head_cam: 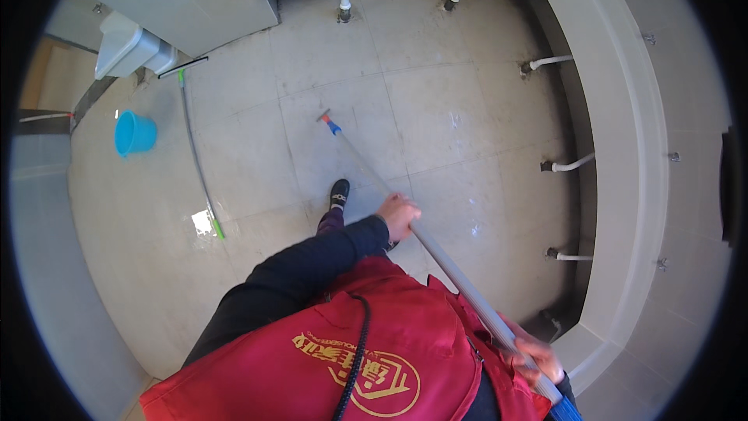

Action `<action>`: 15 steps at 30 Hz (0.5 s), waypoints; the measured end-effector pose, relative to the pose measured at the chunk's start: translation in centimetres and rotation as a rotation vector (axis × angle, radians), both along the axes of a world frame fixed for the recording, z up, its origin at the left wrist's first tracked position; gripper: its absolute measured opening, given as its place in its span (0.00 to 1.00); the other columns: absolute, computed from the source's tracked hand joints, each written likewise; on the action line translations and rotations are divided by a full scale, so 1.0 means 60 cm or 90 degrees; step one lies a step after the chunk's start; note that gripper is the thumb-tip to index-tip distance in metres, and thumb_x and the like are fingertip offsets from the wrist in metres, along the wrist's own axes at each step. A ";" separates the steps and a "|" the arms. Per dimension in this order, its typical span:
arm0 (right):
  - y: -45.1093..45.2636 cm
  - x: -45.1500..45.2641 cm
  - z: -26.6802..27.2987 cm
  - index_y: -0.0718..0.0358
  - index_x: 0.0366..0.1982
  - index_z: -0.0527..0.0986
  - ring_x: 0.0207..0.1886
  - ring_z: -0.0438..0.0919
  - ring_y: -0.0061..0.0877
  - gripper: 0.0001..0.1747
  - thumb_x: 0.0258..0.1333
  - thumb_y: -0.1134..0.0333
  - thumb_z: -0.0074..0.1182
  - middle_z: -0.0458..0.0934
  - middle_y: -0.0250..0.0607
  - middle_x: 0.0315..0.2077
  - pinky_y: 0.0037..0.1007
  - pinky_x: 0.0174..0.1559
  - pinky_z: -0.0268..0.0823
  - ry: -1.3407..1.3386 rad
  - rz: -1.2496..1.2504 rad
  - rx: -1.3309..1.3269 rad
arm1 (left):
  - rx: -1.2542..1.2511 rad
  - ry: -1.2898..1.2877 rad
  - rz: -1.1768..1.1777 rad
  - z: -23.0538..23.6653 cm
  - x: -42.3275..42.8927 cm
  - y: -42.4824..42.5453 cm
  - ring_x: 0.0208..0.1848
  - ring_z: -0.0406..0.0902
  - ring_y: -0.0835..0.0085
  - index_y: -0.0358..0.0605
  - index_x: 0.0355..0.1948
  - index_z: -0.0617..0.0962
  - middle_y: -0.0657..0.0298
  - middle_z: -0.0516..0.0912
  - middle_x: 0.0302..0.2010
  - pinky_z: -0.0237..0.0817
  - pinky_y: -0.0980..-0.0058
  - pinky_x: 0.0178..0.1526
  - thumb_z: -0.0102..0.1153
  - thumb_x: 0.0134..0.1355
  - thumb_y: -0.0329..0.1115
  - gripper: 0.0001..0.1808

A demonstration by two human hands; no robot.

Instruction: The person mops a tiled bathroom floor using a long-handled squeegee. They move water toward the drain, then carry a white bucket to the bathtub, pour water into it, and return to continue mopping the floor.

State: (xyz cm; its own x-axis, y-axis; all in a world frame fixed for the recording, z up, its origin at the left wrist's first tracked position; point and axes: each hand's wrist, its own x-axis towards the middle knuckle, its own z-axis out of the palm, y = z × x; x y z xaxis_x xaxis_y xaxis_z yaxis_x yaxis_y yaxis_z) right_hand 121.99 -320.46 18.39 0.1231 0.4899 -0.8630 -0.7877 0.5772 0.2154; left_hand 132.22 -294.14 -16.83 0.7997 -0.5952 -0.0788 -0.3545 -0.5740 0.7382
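Observation:
A long metal pole (450, 266) runs from the lower right towards the middle of the floor. My left hand (398, 216) grips it at mid-length, and my right hand (534, 356) is closed round it lower down, near its blue end. At the far end, past a blue and red joint, a narrow scraper head (324, 115) rests on the tiled floor (339, 88). My dark shoe (339, 193) stands a little below the head, left of the pole.
A floor squeegee (196, 146) with a green grip lies on the left, beside a light blue bucket (135, 133). A white urinal or basin (127, 49) hangs at upper left. White drain pipes (570, 166) come down under the long counter (619, 146) on the right and top.

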 end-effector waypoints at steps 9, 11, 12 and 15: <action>0.018 0.028 -0.048 0.50 0.72 0.48 0.32 0.65 0.20 0.34 0.68 0.76 0.37 0.66 0.45 0.44 0.19 0.16 0.68 -0.085 -0.022 0.083 | -0.006 0.083 -0.027 -0.011 0.051 0.067 0.51 0.75 0.62 0.50 0.27 0.77 0.63 0.80 0.35 0.56 0.54 0.64 0.60 0.44 0.32 0.07; 0.033 0.051 -0.038 0.50 0.72 0.47 0.30 0.65 0.20 0.34 0.68 0.76 0.38 0.66 0.44 0.42 0.18 0.16 0.68 -0.084 0.023 0.051 | 0.011 -0.004 0.089 -0.004 0.050 0.083 0.47 0.74 0.61 0.50 0.25 0.75 0.62 0.78 0.32 0.58 0.57 0.59 0.59 0.45 0.31 0.05; 0.043 0.062 -0.035 0.50 0.72 0.47 0.29 0.65 0.19 0.34 0.68 0.75 0.38 0.66 0.43 0.41 0.18 0.16 0.68 -0.081 0.051 0.023 | -0.003 -0.051 0.153 -0.006 0.053 0.096 0.45 0.74 0.60 0.49 0.23 0.74 0.62 0.77 0.30 0.59 0.58 0.56 0.58 0.46 0.30 0.04; 0.084 0.095 -0.058 0.48 0.72 0.48 0.19 0.67 0.22 0.34 0.68 0.74 0.38 0.66 0.43 0.32 0.20 0.17 0.69 -0.098 0.052 0.088 | 0.072 -0.045 0.161 -0.030 0.077 0.150 0.46 0.74 0.60 0.50 0.25 0.76 0.62 0.77 0.31 0.59 0.58 0.57 0.58 0.46 0.31 0.04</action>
State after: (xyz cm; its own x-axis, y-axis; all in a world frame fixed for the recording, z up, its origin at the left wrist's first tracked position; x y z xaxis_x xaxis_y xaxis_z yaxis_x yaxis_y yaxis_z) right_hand 127.69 -315.42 14.88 0.2028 0.6163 -0.7610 -0.8606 0.4829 0.1618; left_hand 136.84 -285.15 -18.65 0.9278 -0.3661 -0.0719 -0.2376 -0.7283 0.6428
